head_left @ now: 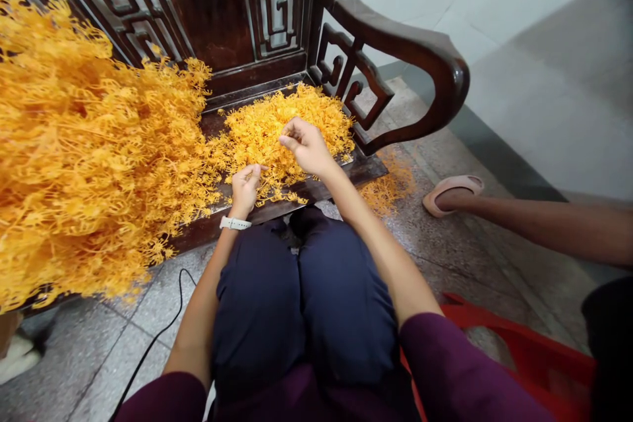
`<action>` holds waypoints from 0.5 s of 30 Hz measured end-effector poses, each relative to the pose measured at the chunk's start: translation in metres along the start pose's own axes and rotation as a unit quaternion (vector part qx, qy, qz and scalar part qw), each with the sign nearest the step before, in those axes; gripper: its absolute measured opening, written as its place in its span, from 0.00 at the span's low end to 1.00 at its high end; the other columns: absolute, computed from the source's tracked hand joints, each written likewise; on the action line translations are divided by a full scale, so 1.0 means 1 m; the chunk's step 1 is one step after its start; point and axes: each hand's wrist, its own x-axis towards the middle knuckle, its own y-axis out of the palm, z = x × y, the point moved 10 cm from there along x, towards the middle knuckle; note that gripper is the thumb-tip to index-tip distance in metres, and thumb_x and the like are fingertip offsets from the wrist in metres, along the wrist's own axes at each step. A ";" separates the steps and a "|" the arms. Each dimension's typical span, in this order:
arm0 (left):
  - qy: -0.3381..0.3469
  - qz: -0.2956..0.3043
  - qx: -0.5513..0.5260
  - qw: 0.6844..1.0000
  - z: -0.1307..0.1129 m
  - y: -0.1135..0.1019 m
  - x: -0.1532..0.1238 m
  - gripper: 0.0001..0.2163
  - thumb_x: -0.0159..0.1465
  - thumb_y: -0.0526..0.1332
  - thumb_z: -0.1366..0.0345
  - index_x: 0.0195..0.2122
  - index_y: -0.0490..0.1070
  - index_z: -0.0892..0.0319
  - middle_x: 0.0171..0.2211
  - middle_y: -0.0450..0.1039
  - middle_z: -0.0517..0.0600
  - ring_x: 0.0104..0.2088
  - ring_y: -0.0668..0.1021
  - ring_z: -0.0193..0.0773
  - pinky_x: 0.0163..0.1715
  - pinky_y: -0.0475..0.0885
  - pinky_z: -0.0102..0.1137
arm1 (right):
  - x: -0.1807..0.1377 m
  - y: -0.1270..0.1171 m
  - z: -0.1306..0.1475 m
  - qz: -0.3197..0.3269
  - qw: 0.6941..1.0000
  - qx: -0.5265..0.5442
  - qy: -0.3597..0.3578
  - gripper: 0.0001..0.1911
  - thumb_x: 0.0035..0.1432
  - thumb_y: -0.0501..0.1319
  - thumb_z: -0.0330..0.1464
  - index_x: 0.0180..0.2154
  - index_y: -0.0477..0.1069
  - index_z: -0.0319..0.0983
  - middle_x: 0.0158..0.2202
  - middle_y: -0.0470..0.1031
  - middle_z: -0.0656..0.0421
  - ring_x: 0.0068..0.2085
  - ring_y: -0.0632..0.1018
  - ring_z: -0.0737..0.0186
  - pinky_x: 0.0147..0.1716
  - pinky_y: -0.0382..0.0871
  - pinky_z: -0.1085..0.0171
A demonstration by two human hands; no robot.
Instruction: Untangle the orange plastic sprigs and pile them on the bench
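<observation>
A seated person leans over a dark carved wooden bench [222, 13], with both hands above a loose pile of thin orange-yellow sprigs [281, 122] on its seat. The left hand [246, 190], with a white watch [235, 223] at the wrist, rests among the sprigs near the seat's front edge. Its fingers are curled close together, but whether they clamp a sprig is hard to tell. The right hand [307, 146] sits just above the middle of the pile, its thumb and fingertips drawn together; any strand between them is too fine to make out.

A much larger mass of the same sprigs [93, 145] spills over the bench's left side and touches the pile. More sprigs [388, 188] lie on the stone floor [459, 257] by the curved armrest [395, 46]. The person's navy trousers [297, 297] and purple sleeves [445, 369] fill the foreground. To the right, another person's leg [544, 217] ends in a pink slipper [452, 188], near a red plastic basket [519, 343].
</observation>
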 end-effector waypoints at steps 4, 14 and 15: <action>0.044 -0.004 0.034 0.998 -0.006 -0.001 0.001 0.18 0.62 0.73 0.49 0.25 0.77 0.58 0.17 0.56 0.42 0.20 0.57 0.31 0.24 0.49 0.29 | -0.001 0.001 -0.001 -0.030 0.998 0.043 0.021 0.07 0.62 0.60 0.30 0.33 0.62 0.43 0.30 0.65 0.61 0.32 0.68 0.61 0.36 0.64 0.59; 0.063 -0.004 0.064 0.996 -0.007 -0.001 0.004 0.16 0.65 0.71 0.53 0.26 0.79 0.58 0.17 0.60 0.44 0.20 0.60 0.33 0.24 0.53 0.30 | -0.001 0.018 -0.010 -0.040 0.993 0.096 0.062 0.14 0.68 0.60 0.41 0.35 0.59 0.44 0.30 0.66 0.61 0.30 0.67 0.64 0.32 0.64 0.61; 0.065 -0.004 0.065 0.996 -0.006 -0.002 0.004 0.15 0.65 0.70 0.53 0.27 0.79 0.58 0.17 0.60 0.44 0.20 0.60 0.33 0.24 0.52 0.30 | 0.000 0.015 -0.011 -0.047 0.992 0.102 0.061 0.14 0.69 0.60 0.42 0.35 0.59 0.44 0.30 0.65 0.61 0.29 0.66 0.65 0.31 0.64 0.62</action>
